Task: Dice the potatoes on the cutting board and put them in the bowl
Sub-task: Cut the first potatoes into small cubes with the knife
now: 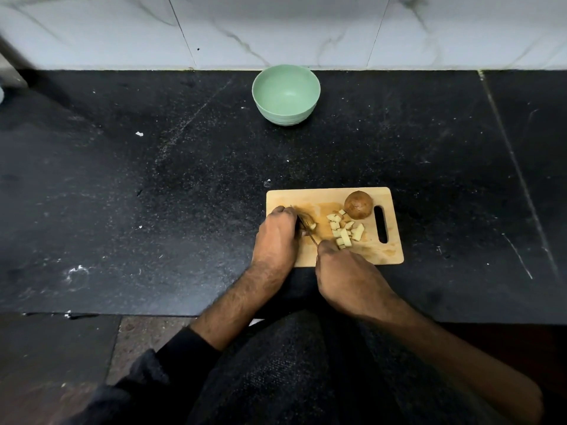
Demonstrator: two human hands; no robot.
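Note:
A small wooden cutting board [389, 256] lies on the black counter. My left hand [277, 237] curls over a potato piece [307, 224] at the board's left side, mostly hiding it. My right hand [346, 277] grips a knife [308, 233] whose thin blade runs up-left against that piece; the handle is hidden in my fist. A heap of pale diced potato [343, 230] lies in the board's middle. A brown, unpeeled potato half [358, 204] sits by the board's handle slot. The pale green bowl [286, 94] stands empty at the back by the wall.
The black stone counter [153, 185] stretches wide to the left and right, speckled with small white crumbs. A white marble-patterned wall [276, 29] closes the back. The counter's front edge runs just behind my forearms, with my dark-clothed lap below.

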